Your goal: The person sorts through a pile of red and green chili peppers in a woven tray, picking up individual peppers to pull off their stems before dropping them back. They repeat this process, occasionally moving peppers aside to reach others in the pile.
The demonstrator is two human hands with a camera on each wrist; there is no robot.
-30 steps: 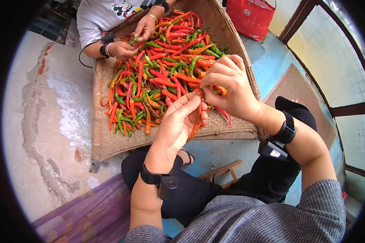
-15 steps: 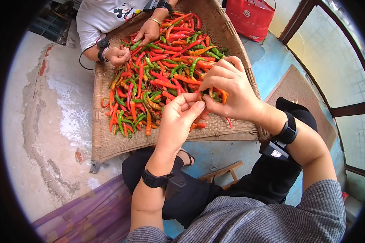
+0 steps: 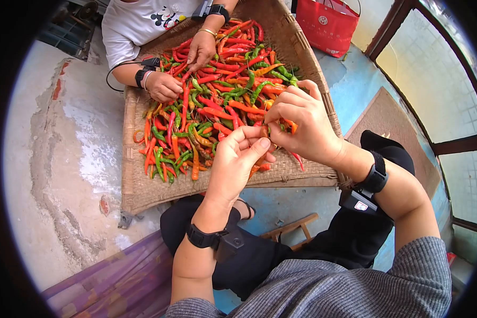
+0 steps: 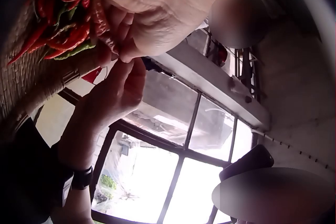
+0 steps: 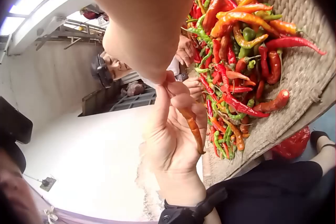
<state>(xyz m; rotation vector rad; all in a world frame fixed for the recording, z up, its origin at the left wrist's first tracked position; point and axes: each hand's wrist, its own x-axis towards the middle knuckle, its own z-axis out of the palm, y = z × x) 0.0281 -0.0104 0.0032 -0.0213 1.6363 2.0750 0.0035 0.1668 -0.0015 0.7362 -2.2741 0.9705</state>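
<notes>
My left hand holds an orange-red chili pepper along its palm, fingers curled round it and the thin tip pointing toward the wrist. Thumb and forefinger of my right hand pinch at the pepper's stem end, right against the left fingertips. Both hands are above the near right part of a woven basket tray. Under and beyond them lies a heap of red, orange and green chili peppers. The left wrist view shows the right hand meeting the left from below; the pinched end is mostly hidden there.
Across the tray, another person's hands reach into the heap. A red bag stands on the floor behind the tray's right edge. A wooden stool is by my legs, and a framed window is at right.
My hands stay together at the pepper; the left has turned slightly, so less of the pepper shows in the head view. The other person's hands have parted and lowered onto the heap.
</notes>
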